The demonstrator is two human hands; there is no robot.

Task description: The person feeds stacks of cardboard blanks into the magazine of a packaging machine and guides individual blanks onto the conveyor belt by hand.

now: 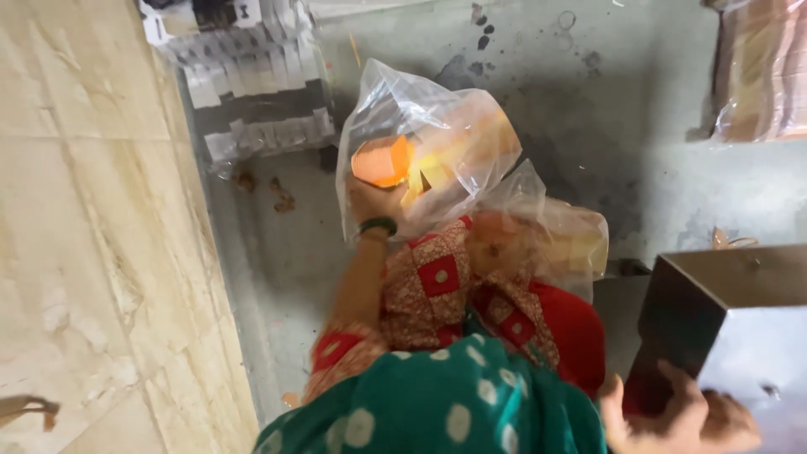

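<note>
Holding clear bag (437, 143) of orange blocks (382, 160)

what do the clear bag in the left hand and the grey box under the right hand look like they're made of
Clear crinkled bag: thin plastic film by its look, glossy, see-through, creased; the left hand holds it from below.
Grey box-shaped container: probably sheet metal, dull brushed sheen and sharp folded edges; the right hand grips its lower corner.

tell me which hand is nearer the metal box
Right. The right hand grips the metal box at its lower edge; the left hand is far off, at the plastic bag.
</note>
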